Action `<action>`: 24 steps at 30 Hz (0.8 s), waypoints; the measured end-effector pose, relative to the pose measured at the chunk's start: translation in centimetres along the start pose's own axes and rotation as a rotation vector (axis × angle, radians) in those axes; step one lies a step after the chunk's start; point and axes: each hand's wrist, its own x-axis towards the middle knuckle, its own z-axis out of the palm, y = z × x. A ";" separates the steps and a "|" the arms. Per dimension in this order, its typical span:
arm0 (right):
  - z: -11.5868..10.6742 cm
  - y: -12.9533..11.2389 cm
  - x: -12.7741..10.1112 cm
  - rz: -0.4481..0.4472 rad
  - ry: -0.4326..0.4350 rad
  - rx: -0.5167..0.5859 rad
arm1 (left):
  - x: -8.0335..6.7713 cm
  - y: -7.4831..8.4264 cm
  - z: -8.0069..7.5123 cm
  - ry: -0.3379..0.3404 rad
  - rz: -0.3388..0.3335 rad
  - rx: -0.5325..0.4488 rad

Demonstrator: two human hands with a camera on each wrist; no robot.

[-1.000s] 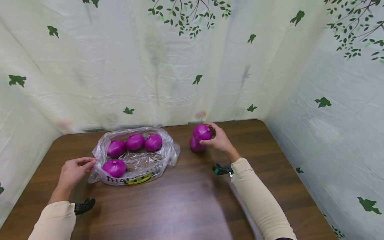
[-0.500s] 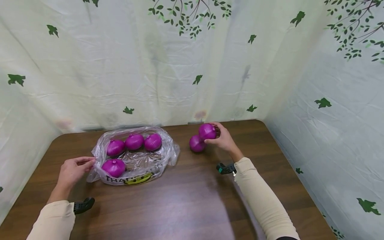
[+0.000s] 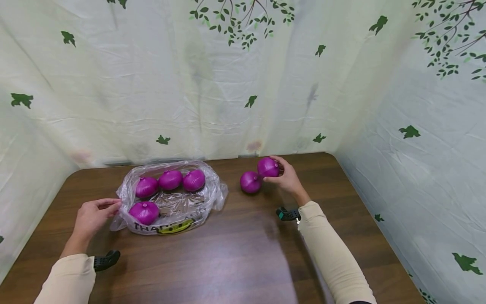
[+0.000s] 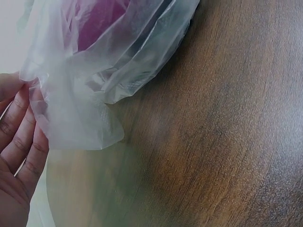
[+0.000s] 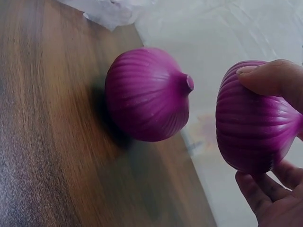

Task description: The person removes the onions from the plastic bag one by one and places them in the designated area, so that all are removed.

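My right hand grips a purple onion between thumb and fingers, just above the table's far part. A second onion sits on the table to its left, close beside the held one. At the left lies a clear plastic bag, its mouth spread open upward. Inside it are several purple onions; one onion lies nearer the front. My left hand pinches the bag's left rim, and in the left wrist view the thumb and forefinger meet on the thin plastic.
The brown wooden table ends at the back against a pale curtain with leaf prints. Another curtain side hangs along the table's right edge. The bag bears dark lettering and a yellow print.
My right hand has moved a little to the right with its onion, from in front of the other onion to beside it. The left hand and the bag have stayed put.
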 end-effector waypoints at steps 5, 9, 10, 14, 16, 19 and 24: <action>0.0 0.4 0.0 0.018 0.023 -0.005 | 0.0 0.0 0.0 -0.005 -0.004 -0.011; 0.1 0.9 -0.1 0.029 0.041 -0.015 | 0.0 0.0 0.0 -0.013 -0.012 -0.007; 0.1 1.0 -0.1 0.029 0.043 -0.017 | 0.0 0.0 0.0 -0.013 -0.015 -0.008; 0.1 0.5 -0.6 0.041 0.036 -0.012 | 0.0 0.0 0.0 -0.011 -0.022 -0.013; 0.1 0.7 -0.6 0.045 0.041 -0.009 | 0.0 -0.1 0.0 -0.012 -0.027 -0.021; 0.2 1.6 -0.5 0.044 0.054 -0.029 | -0.1 -0.2 0.0 -0.015 -0.028 -0.023; 0.5 2.9 -0.5 0.064 0.081 -0.047 | 0.0 -0.2 0.0 -0.018 -0.029 -0.021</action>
